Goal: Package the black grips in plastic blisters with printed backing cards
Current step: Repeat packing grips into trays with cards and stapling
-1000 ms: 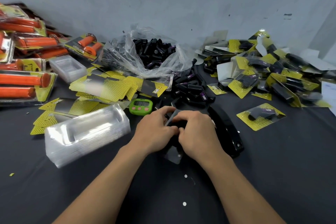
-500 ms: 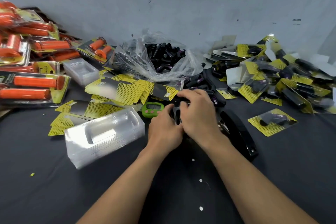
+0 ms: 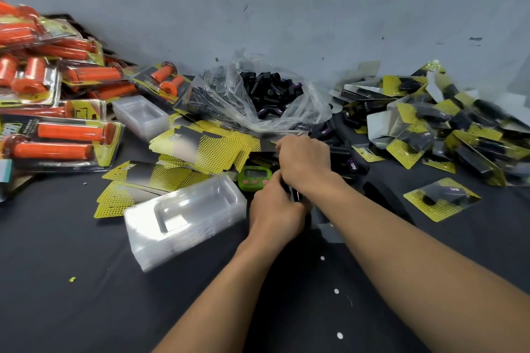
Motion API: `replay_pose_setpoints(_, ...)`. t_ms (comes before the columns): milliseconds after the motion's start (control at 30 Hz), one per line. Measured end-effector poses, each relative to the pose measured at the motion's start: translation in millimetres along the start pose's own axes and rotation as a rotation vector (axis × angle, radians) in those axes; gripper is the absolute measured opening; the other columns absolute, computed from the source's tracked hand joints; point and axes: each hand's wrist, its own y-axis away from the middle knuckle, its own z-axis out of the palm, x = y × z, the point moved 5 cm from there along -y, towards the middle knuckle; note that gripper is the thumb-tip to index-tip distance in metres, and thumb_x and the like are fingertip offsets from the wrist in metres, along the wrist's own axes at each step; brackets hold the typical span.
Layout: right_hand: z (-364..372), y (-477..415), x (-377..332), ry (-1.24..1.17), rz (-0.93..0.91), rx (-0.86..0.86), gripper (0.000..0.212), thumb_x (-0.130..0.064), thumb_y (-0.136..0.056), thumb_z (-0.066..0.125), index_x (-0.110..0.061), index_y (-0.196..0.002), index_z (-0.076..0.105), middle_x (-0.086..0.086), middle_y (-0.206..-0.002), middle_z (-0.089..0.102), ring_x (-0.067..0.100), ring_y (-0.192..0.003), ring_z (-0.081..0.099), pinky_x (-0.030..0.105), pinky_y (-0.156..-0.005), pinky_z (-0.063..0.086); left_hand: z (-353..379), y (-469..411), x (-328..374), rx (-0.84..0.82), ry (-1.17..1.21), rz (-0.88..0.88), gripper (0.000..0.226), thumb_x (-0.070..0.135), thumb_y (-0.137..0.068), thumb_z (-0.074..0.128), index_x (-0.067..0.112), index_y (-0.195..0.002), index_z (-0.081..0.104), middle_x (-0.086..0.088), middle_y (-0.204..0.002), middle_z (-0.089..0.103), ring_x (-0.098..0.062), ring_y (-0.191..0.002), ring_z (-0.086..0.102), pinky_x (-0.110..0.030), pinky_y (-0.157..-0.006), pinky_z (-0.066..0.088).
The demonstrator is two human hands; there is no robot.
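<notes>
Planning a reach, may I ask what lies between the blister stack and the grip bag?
Yellow backing cards fill that stretch, shown in the head view.

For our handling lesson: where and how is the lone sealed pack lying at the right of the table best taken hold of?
Probably pinch the near corner of the pack, on its yellow card, coming from the near side. It lies flat on the table, apart from the pile behind, so that corner is free; the clear bubble in the middle looks slippery.
</notes>
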Motion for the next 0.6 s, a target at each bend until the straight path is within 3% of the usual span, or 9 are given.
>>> replay_pose_setpoints(100,-38,23,13,-0.140,0.072,0.350,0.030,-0.007,-0.101,0.045,-0.016,-0.116,0.069,0.008,-0.097,0.075,0.033,-0.088,0.070,0.033,-0.069,0.034,-1,2,1,0.023,0.011,0.014,0.055,0.045,-0.074,0.075,0.040,-0.125,0.055,0.005,-0.114,0.070,-0.024,-0.105,0.067,-0.033,-0.083,0.050)
replay_pose_setpoints(200,-60,59,44,-0.594,0.279,0.428,0.029,-0.006,-0.096,0.046,-0.017,-0.094,0.073,0.005,-0.082,0.073,0.030,-0.076,0.063,0.034,-0.060,0.036,0,1,2,0.048,-0.030,-0.004,0.065,0.041,-0.077,0.076,0.033,-0.137,0.054,-0.002,-0.116,0.071,-0.027,-0.111,0.065,-0.033,-0.087,0.050)
replay_pose_setpoints(267,-51,99,57,-0.998,0.507,0.305,0.023,-0.011,-0.085,0.050,-0.018,-0.068,0.065,-0.005,-0.062,0.066,0.024,-0.063,0.057,0.037,-0.056,0.039,0,1,3,0.029,-0.047,-0.023,0.064,0.044,-0.079,0.073,0.032,-0.139,0.053,-0.004,-0.116,0.071,-0.029,-0.111,0.065,-0.038,-0.088,0.052)
replay_pose_setpoints(333,-27,145,56,-1.287,0.750,0.090,0.027,-0.017,-0.084,0.055,-0.021,-0.058,0.060,-0.005,-0.055,0.057,0.018,-0.054,0.048,0.036,-0.053,0.037,2,1,5,0.003,-0.076,-0.027,0.054,0.049,-0.081,0.065,0.028,-0.131,0.057,-0.002,-0.118,0.071,-0.032,-0.105,0.064,-0.037,-0.078,0.047)
replay_pose_setpoints(400,-8,182,57,-1.266,0.860,-0.028,0.025,-0.028,-0.083,0.054,-0.023,-0.058,0.054,0.000,-0.058,0.047,0.019,-0.055,0.039,0.037,-0.054,0.032,3,1,6,-0.008,-0.107,-0.034,0.049,0.047,-0.083,0.061,0.026,-0.127,0.056,-0.002,-0.119,0.069,-0.033,-0.101,0.061,-0.035,-0.075,0.040)
replay_pose_setpoints(467,-3,203,59,-1.199,0.848,-0.099,0.027,-0.032,-0.080,0.051,-0.023,-0.057,0.042,0.002,-0.061,0.036,0.020,-0.059,0.031,0.039,-0.059,0.026,1,1,4,0.013,-0.043,-0.071,0.051,0.036,-0.088,0.062,0.030,-0.138,0.052,-0.004,-0.126,0.067,-0.033,-0.109,0.062,-0.037,-0.081,0.043)
replay_pose_setpoints(533,2,211,62,-1.224,0.803,-0.145,0.037,-0.019,-0.088,0.050,-0.022,-0.054,0.037,0.003,-0.060,0.032,0.019,-0.055,0.026,0.032,-0.053,0.022,-2,2,-1,0.035,0.087,-0.116,0.062,0.020,-0.092,0.061,0.030,-0.151,0.044,-0.009,-0.126,0.066,-0.032,-0.109,0.062,-0.041,-0.092,0.049)
replay_pose_setpoints(600,3,216,65,-1.285,0.800,-0.220,0.042,-0.010,-0.093,0.047,-0.021,-0.054,0.040,0.003,-0.053,0.033,0.017,-0.043,0.025,0.022,-0.044,0.020,-1,2,-2,0.034,0.085,-0.087,0.068,0.018,-0.091,0.066,0.029,-0.154,0.041,-0.004,-0.109,0.070,-0.025,-0.098,0.063,-0.038,-0.087,0.049)
